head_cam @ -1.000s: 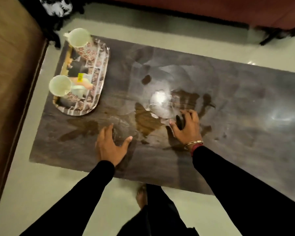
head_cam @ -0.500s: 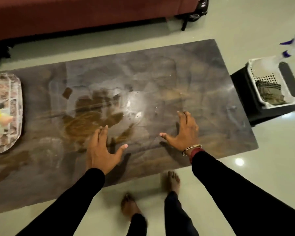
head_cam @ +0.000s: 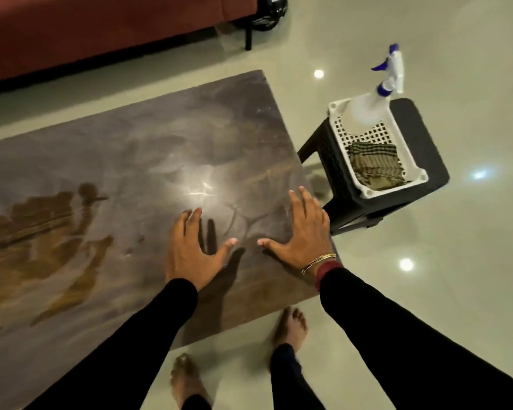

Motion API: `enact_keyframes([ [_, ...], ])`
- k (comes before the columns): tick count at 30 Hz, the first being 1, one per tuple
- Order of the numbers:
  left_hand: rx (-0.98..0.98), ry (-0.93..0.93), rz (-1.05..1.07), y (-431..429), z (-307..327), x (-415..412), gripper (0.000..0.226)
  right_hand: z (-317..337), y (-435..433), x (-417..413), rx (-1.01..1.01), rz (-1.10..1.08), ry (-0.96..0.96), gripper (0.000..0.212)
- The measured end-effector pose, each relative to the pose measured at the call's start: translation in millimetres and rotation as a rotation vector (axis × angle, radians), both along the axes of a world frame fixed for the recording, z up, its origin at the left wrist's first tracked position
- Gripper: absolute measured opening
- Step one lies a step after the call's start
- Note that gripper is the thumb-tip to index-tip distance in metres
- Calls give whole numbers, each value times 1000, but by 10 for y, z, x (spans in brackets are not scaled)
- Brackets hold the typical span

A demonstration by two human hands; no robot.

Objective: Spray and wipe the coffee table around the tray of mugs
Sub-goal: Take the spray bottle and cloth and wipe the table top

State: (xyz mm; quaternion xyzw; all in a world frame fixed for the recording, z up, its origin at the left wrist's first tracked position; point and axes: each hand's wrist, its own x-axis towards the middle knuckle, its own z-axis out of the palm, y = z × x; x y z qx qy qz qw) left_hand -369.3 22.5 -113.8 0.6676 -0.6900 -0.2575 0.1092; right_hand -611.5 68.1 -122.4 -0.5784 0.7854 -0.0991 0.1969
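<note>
Marbled grey-brown stone, glossy and blotched with amber patches at the left of the frame, tops the desk. Both hands hover or rest at its lower right corner, fingers straight and spread, thumbs nearly meeting, holding nothing. The left hand is at centre and the right hand near the desk's right edge, with thin metal bangles at the wrist. In the upper right, well apart from both hands, a translucent spray bottle with a blue-and-white trigger stands in a white perforated plastic basket. It is beside a folded checked cloth, atop a black stool.
</note>
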Motion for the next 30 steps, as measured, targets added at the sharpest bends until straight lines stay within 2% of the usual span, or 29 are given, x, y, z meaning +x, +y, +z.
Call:
enact_keyframes([
  [4, -32, 68, -101, -151, 5, -996, 99, -108, -16, -714, -100, -210, -39, 121],
  [7, -53, 119, -220, -335, 22, -1628, 95, -183, -79, -1232, -221, -345, -28, 107],
  [12, -136, 275, -340, -779, 113, -2529, 84, -258, -370, -2044, -279, -441, -15, 95],
  [14, -145, 314, -349, -982, 141, -2830, 82, -288, -560, -2290, -222, -402, 13, 93],
  [17, -161, 314, -339, -1297, 91, -3269, 85, -389, -823, -2520, -28, -285, 52, 93],
  [21, -128, 305, -344, -1637, 11, -3664, 102, -570, -1016, -2549, 224, -183, 61, 96],
  [27, -91, 310, -396, -1886, -50, -4149, 122, -666, -1003, -2569, 264, -148, 100, 104],
  [30, -32, 375, -331, -1917, -57, -4351, 123, -605, -1076, -2614, 322, -140, 17, 113],
])
